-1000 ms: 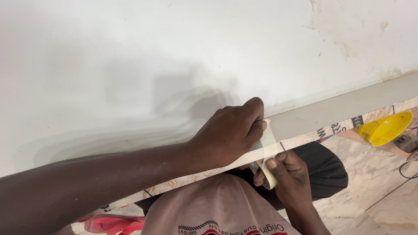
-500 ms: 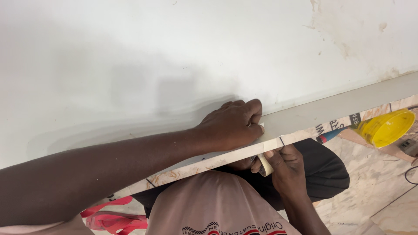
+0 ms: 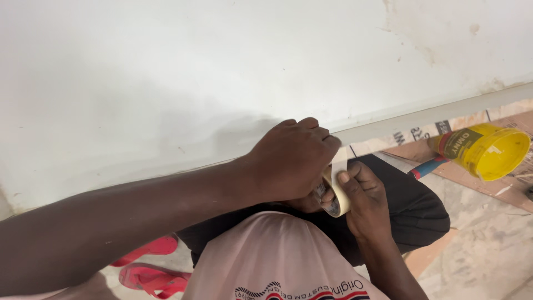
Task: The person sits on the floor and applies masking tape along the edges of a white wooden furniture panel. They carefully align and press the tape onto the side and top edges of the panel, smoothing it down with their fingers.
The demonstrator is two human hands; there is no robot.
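White wall (image 3: 222,72) met its baseboard (image 3: 433,114), where the left hand (image 3: 291,161) pressed tape down, fingers curled. The right hand (image 3: 361,194) pinched the masking tape roll (image 3: 338,186), seemingly mid-masking; unrolling farther along the baseboard's top edge looked due next.

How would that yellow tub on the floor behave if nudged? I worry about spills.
The yellow tub lies on its side, open mouth showing, so it would probably roll. It looks like thin plastic and seems empty, so likely light and easily shoved.
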